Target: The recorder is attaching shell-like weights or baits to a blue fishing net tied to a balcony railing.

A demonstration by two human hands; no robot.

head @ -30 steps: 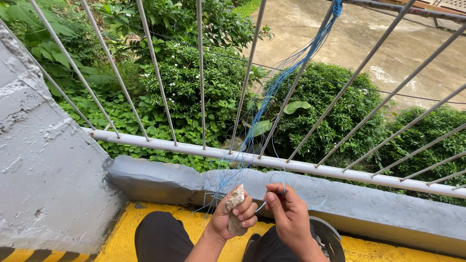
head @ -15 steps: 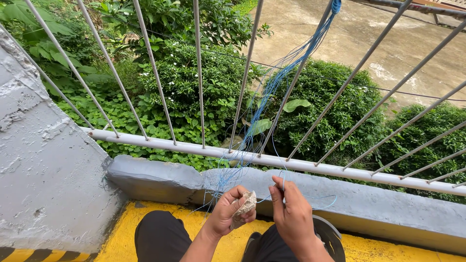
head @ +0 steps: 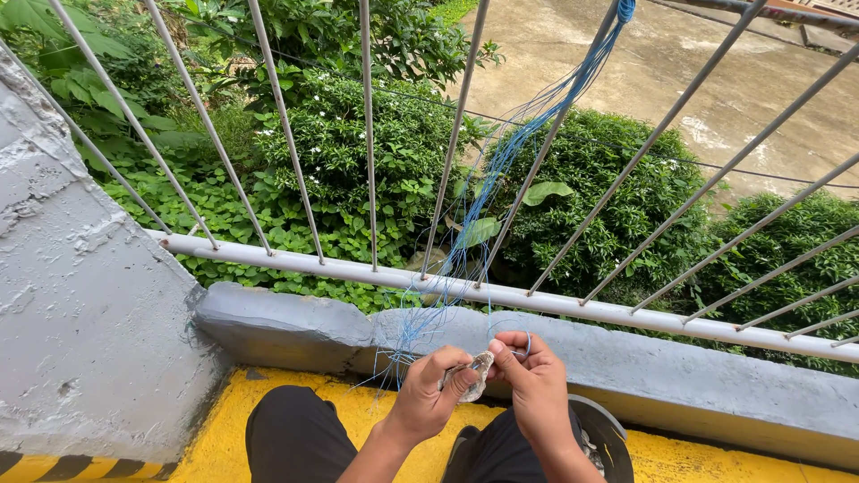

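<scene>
1. Since half a second back, both hands have drawn closer; the left hand [head: 429,394] and the right hand [head: 535,380] now meet over one small object, where a gap showed between them before.
2. Left hand: closed, fingers curled around a small pale, shell-like lump [head: 479,376], held low in front of the knees, just short of the grey concrete kerb [head: 626,358].
3. Right hand: thumb and forefinger pinched shut right at the lump. A loop of blue thread [head: 501,170] runs by the knuckles, but whether the pinch holds a strand or the lump itself, I cannot tell.
4. Thread: a loose bundle of many fine blue strands, hanging from high on the railing [head: 376,273], crossing its lower rail and fanning out down to the hands.
5. Surroundings: yellow-painted ledge [head: 358,407] under the person's dark trousers [head: 286,434]; rough grey wall [head: 72,313] on the left; green bushes [head: 358,152] and wet pavement [head: 680,80] far below, beyond the bars.
6. Risks, as judged:
   - Strands are thin and many; a pull on the wrong one could tangle or snap them.
   - The lump is small and held only at the fingertips. A slip could send it over the kerb and through the bars into the bushes.
</scene>
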